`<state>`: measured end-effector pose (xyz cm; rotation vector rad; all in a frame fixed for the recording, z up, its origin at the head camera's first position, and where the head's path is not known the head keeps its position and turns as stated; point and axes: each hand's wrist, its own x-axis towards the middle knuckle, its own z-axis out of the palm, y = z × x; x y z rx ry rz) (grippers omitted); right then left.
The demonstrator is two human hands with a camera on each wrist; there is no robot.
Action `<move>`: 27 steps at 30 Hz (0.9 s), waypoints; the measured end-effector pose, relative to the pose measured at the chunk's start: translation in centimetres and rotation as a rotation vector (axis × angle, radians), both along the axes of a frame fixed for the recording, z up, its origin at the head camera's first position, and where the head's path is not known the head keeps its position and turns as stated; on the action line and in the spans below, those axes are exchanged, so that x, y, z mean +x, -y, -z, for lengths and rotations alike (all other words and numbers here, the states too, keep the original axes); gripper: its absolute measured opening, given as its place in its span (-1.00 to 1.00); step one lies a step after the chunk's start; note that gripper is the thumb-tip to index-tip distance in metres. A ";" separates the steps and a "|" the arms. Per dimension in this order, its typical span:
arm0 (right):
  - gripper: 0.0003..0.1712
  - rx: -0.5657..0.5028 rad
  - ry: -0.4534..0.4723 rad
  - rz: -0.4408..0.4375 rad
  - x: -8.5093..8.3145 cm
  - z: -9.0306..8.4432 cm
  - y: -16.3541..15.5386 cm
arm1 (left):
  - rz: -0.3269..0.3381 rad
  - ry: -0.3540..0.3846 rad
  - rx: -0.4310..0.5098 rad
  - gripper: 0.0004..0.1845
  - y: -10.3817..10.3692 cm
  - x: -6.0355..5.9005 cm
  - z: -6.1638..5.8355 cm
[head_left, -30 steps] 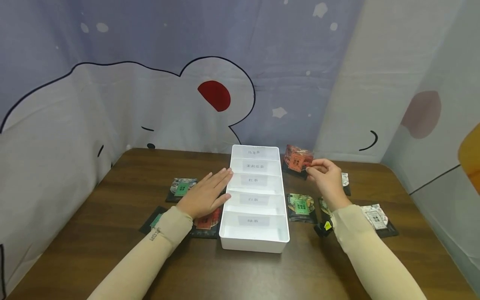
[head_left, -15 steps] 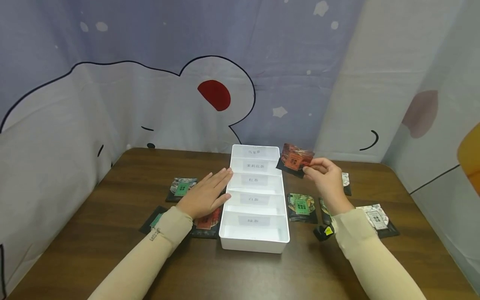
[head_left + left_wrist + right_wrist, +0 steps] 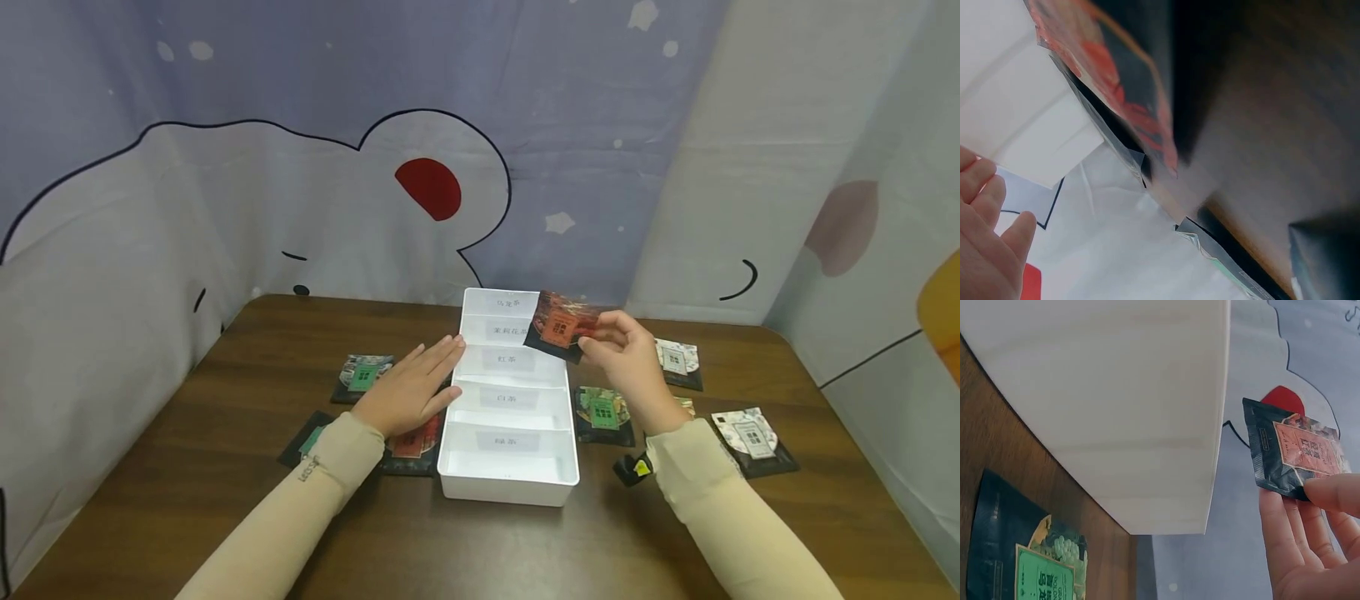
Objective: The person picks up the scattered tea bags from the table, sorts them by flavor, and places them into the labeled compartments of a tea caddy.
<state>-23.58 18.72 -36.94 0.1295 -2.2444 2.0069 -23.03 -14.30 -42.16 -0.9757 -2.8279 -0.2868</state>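
My right hand pinches a black and red tea sachet between thumb and fingers, holding it above the right rim of the white divided box. In the right wrist view the sachet is up beyond the box's wall, with the thumb on its printed face. My left hand lies with straight fingers against the box's left rim; the left wrist view shows part of that hand beside the box wall. Labelled compartments run in a row along the box.
Right of the box lie a green sachet and white ones. Left of it are green sachets and a red one, partly under the left arm. A printed curtain hangs behind the table.
My right hand has carried the red sachet leftward, from beside the box to over its right rim. The left hand and the box have stayed put.
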 end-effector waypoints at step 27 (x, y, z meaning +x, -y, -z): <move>-0.70 0.247 -0.070 -0.043 1.1 1.5 0.9 | -0.002 0.015 0.021 -0.24 -0.1 0.1 0.0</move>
